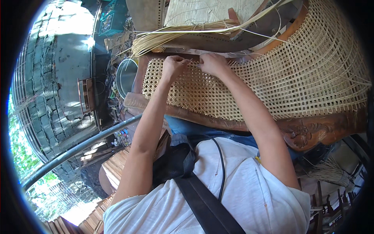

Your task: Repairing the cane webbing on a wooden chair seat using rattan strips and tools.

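Observation:
A woven cane panel (206, 95) with open holes stretches over a carved brown wooden frame (307, 130) across my lap. At the panel's far edge, beside the frame's dark far rail, both of my hands work close together. My left hand (174, 67) is closed in a pinch over the weave, fingertips pointing right. A short gap away, my right hand (213, 64) is bent down with its fingers closed at the same edge. Whatever the fingertips grip is too small to make out. Short strand ends stick up just right of my right hand.
A bundle of loose cane strands (163, 41) lies beyond the frame, over another curved wooden piece (210, 43). A round bucket (127, 78) stands left of the frame. A metal pipe (82, 142) slants at the left. More strands (331, 171) hang at the lower right.

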